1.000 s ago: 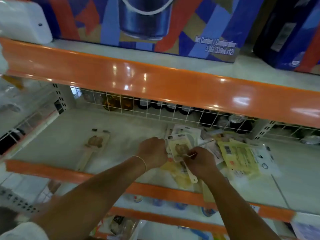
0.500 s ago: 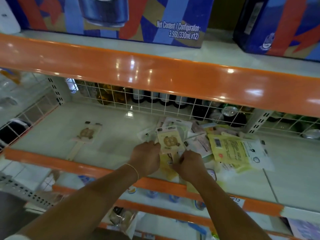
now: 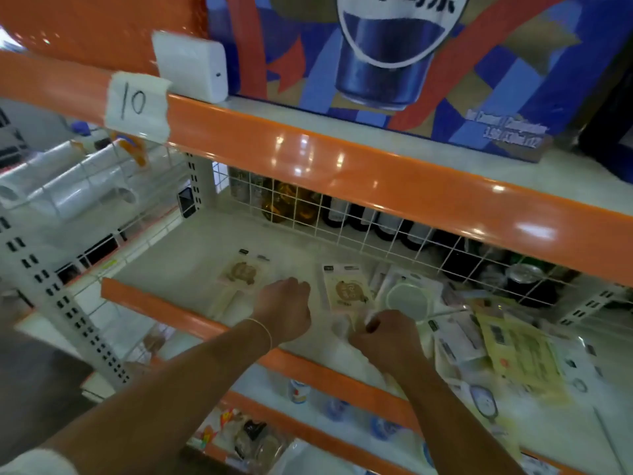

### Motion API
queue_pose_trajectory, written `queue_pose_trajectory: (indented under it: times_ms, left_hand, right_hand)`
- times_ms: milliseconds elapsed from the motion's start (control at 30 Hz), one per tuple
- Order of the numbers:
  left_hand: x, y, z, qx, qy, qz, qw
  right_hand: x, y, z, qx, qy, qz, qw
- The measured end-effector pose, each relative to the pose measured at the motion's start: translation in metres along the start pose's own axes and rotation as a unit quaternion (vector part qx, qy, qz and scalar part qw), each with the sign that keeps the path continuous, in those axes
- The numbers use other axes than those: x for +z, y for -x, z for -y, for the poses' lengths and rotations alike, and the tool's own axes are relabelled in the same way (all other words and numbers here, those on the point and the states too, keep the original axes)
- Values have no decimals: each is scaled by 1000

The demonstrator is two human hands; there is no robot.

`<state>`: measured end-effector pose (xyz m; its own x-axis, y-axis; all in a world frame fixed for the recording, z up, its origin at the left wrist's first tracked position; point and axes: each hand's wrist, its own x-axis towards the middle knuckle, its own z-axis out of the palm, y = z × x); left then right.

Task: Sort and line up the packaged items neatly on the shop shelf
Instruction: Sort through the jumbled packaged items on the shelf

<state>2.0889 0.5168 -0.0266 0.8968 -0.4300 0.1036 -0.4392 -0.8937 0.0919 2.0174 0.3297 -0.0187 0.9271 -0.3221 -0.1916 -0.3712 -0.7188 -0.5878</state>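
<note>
- Right hand (image 3: 383, 339) pinches the cream, bear-printed flat packet (image 3: 346, 292) at frame centre; left hand (image 3: 286, 308) curled, grasp unclear.
- Best lay it parallel to the matching placed packet (image 3: 241, 271) left of centre.

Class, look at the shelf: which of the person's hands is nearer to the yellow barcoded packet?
Right. The right hand lies just left of the yellow barcoded packet; the left hand is farther left, beyond the right hand.
</note>
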Motion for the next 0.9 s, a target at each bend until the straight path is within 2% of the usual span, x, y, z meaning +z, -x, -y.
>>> queue_pose_trajectory:
  times_ms: [167, 333, 433, 667, 900]
  left_hand:
    - [-9, 10, 64, -60, 2, 11, 998]
    - [-12, 17, 116, -111, 56, 34, 992]
    - [-12, 22, 136, -134, 38, 43, 989]
    - [-12, 25, 157, -133, 53, 41, 989]
    - [-18, 16, 142, -107, 30, 31, 993]
  right_hand:
    - [39, -12, 55, -33, 31, 23, 999]
    - [77, -17, 101, -81, 49, 21, 995]
    - [95, -17, 121, -119, 58, 24, 991]
    - [119, -20, 142, -133, 69, 37, 988]
    - [117, -25, 134, -130, 58, 25, 990]
